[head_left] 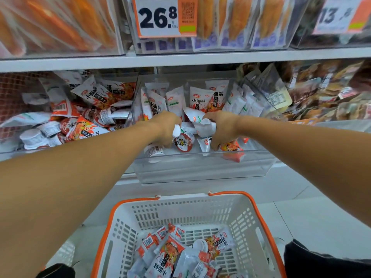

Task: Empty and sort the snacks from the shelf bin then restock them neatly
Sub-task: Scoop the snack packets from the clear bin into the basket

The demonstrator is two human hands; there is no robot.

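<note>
Clear-plastic shelf bin (200, 169) held our left hand (167, 127) and right hand (222, 128), each grip seemingly closed on white snack packets (204, 127), to drop them into the basket (180, 213) below for sorting.

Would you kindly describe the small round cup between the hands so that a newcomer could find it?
Start at the clear shelf bin above the white basket. Between the left hand and right hand lies a small round cup, its red lid tilted outward; its neighbours are flat white packets.

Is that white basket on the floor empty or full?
Partly filled: snack packets cover the basket's bottom, its walls mostly bare above.
</note>
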